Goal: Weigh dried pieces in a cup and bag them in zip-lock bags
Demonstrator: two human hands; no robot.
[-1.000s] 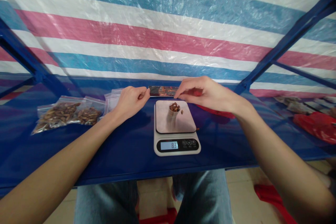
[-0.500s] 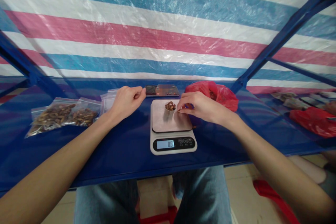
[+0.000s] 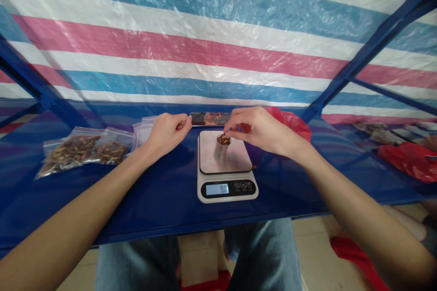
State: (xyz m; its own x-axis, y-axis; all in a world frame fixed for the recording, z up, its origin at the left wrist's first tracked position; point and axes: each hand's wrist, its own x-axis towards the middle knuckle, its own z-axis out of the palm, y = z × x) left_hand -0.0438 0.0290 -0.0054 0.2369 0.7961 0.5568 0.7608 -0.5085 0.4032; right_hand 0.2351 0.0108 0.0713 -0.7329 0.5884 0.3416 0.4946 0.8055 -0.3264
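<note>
Scale (image 3: 236, 162) mid-frame rose to 9.0 — heavier — as right hand (image 3: 262, 128) came over the cup (image 3: 222, 150), pinching I can't tell what, left hand (image 3: 168, 131) a loose fist.

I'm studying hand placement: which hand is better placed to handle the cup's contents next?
Probably the right hand: it reaches over the scale to the brown pieces in the cup, while the left hand is farther away.

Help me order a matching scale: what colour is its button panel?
The button panel is black, on the white scale; the head view shows it.
</note>
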